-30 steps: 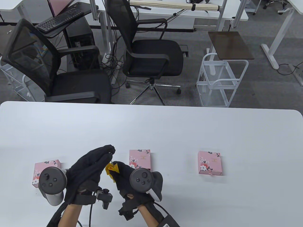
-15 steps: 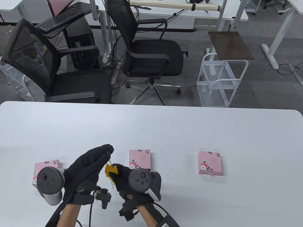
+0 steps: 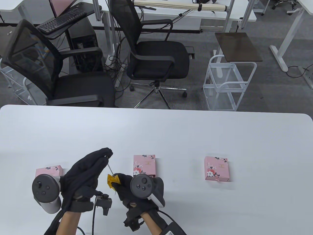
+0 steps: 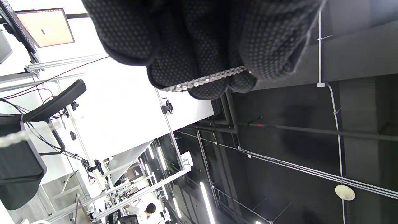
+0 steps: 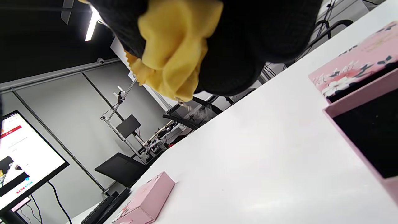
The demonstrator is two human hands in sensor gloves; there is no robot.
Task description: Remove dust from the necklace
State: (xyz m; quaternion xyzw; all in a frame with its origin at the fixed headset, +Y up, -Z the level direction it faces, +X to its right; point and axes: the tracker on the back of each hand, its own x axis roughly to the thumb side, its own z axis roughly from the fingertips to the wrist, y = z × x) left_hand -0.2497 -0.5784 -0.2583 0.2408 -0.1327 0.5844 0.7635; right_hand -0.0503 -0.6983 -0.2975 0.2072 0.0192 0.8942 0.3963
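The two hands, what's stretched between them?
In the table view, a thin silver necklace chain runs from the left hand down to the yellow cloth in the right hand.

At the lower left of the table view, the left hand is pinching with fingertips raised while the right hand is staying curled beside it.

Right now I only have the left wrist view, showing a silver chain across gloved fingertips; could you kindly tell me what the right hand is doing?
Observer: The right hand grips a crumpled yellow cloth, with the thin silver chain necklace running through it.
Operator: Thanks. Is the chain taut?
Observer: Yes; it runs straight from the left hand down into the cloth.
Operator: Anything nearby?
Observer: Three pink floral cardboard boxes lie on the white table.
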